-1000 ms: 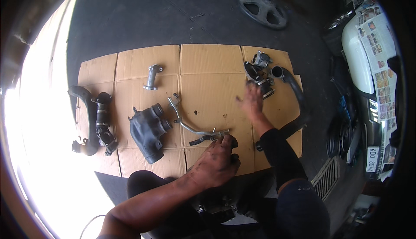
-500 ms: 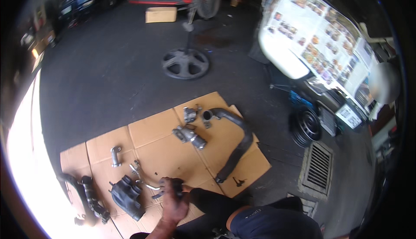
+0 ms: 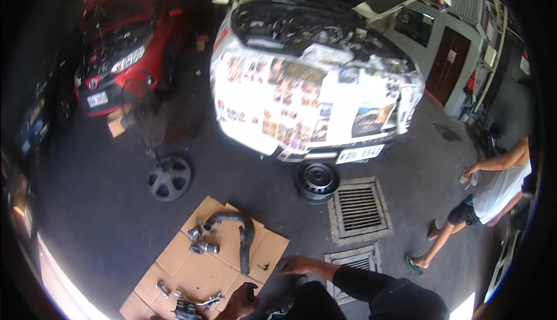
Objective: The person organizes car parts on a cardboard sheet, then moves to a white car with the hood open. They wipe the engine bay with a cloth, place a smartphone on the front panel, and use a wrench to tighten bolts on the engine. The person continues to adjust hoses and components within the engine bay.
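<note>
The left hand point(image 3: 238, 304) had its fingers wrapped around a black part point(image 3: 251, 291), by the near edge of the cardboard point(image 3: 223, 269); its long axis was unclear. The right hand point(image 3: 296, 265) was farther forward to the right, apart from it; whether its fingers were clenched, I could not tell.

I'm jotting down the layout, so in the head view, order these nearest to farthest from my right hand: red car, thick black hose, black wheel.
From your right hand:
1. Thick black hose: to its left, on the cardboard.
2. Black wheel: ahead, slightly right, beside the drain grate.
3. Red car: ahead, far left.
</note>
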Available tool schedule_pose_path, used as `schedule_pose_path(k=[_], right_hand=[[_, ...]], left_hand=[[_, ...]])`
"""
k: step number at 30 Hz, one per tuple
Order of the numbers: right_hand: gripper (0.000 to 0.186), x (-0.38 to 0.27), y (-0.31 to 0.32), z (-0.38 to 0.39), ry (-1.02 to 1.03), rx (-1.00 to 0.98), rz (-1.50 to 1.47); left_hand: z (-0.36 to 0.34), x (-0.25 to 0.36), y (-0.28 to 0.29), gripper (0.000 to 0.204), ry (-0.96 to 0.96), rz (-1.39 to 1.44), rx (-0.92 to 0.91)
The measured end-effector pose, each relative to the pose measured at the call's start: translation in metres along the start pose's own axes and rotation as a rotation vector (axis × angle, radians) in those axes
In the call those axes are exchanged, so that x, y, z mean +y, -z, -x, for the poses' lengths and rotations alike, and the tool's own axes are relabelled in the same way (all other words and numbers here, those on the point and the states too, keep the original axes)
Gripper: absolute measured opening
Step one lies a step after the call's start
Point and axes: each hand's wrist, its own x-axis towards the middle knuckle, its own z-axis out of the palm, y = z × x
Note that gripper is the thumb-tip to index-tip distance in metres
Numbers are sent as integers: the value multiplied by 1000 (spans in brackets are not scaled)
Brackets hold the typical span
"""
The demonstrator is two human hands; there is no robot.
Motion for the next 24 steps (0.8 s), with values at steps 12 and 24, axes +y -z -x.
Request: schedule_pose_path(k=[12, 24], right_hand=[[53, -259, 277, 389, 481, -87, -356], [62, -136, 381, 325, 343, -154, 168]], left_hand=[[-82, 349, 209, 62, 107, -380, -1331], [-315, 293, 241, 27, 244, -305, -76]])
